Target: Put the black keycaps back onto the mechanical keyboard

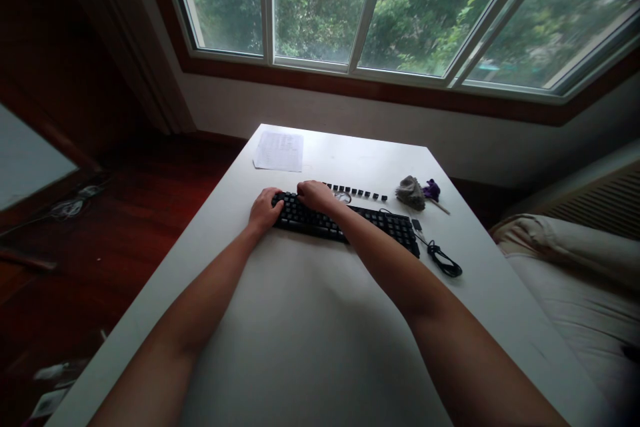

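A black keyboard (pixel 387 225) lies across the white table in front of me. My left hand (pixel 265 210) grips its left end, with the thumb on the top near the edge. Over the upper left keys, my right hand (pixel 315 196) is closed, its fingers curled down; what they hold, if anything, is hidden. Behind the keyboard runs a row of several loose black keycaps (pixel 361 193), partly covered by the right hand. A small ring-shaped thing (pixel 344 197) rests just beyond my right wrist; its kind is unclear.
A printed sheet (pixel 280 151) lies at the table's far left. To the right are a grey cloth (pixel 410 193), a purple bundle (pixel 431 190) with a thin stick, and a coiled black cable (pixel 445 261). A window (pixel 320 7) stands beyond; a pale cushioned seat (pixel 555 280) is at right.
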